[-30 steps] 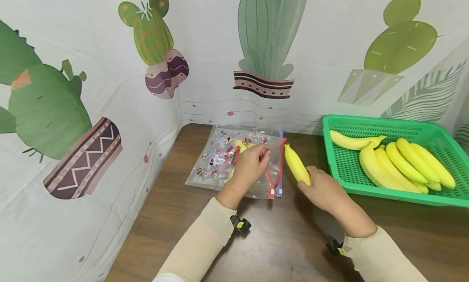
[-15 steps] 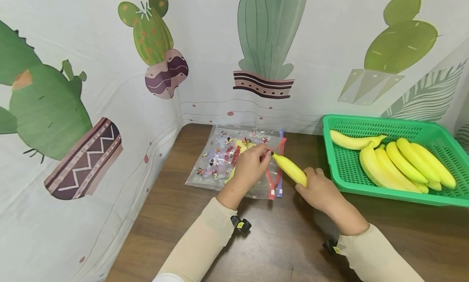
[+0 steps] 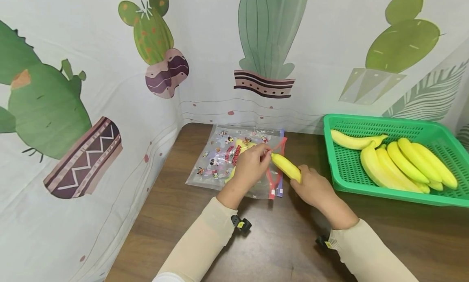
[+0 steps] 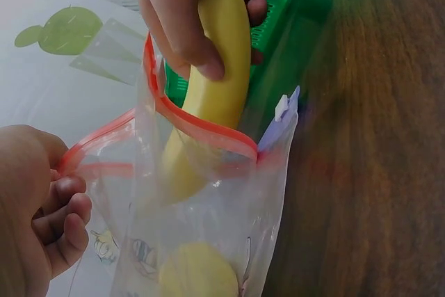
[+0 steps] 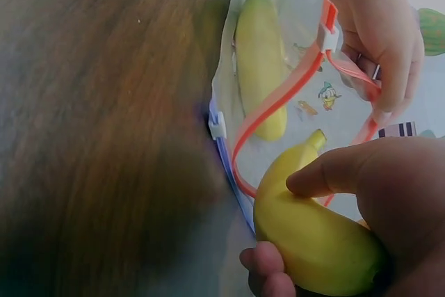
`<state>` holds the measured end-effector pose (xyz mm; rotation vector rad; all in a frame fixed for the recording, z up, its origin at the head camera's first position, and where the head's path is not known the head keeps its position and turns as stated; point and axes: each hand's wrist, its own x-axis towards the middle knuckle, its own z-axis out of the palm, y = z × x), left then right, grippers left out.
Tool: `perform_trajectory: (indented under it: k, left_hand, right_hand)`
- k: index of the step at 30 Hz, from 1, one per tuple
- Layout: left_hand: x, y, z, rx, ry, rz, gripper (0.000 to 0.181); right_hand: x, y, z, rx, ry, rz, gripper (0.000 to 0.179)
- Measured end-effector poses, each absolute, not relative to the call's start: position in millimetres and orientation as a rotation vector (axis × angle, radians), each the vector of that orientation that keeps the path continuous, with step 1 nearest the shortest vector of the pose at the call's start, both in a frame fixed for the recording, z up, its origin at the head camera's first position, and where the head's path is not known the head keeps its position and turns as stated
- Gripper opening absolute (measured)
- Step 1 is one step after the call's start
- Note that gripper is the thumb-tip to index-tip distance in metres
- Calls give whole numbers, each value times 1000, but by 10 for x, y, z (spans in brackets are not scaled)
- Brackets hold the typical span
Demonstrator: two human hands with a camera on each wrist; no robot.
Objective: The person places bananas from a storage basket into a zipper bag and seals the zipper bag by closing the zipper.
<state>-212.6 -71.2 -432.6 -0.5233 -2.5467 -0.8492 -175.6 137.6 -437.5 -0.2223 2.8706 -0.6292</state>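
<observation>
My left hand [image 3: 252, 163] pinches the red zip edge [image 4: 208, 131] of a clear zip bag [image 3: 220, 145] printed with cartoon figures, drawing its mouth apart. My right hand [image 3: 318, 189] holds a yellow banana [image 3: 287, 168], thumb on one side and fingers on the other. In the left wrist view, the banana's far end shows through the clear plastic, past the red edge. Another banana [image 5: 259, 67] lies inside the clear plastic, seen in the right wrist view. A purple zip edge [image 5: 222, 147] with a white slider runs beneath the red one.
A green perforated basket [image 3: 332, 168] stands at the right, holding several bananas [image 3: 410, 164]. The brown wooden table [image 3: 271, 241] meets a white cloth [image 3: 209, 70] printed with cacti at the back and left.
The banana in my right hand has swung and moved left, from beside the bag to its red mouth. My left hand stays on the zip edge.
</observation>
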Motion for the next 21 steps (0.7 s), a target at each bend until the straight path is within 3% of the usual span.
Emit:
perform_trajectory:
  k: [21]
  left_hand:
    - [-2126,-711,-4332,-532,-2553,-833,15]
  right_hand:
    - [-1842,1181,-4442,-149,2871,-729,61]
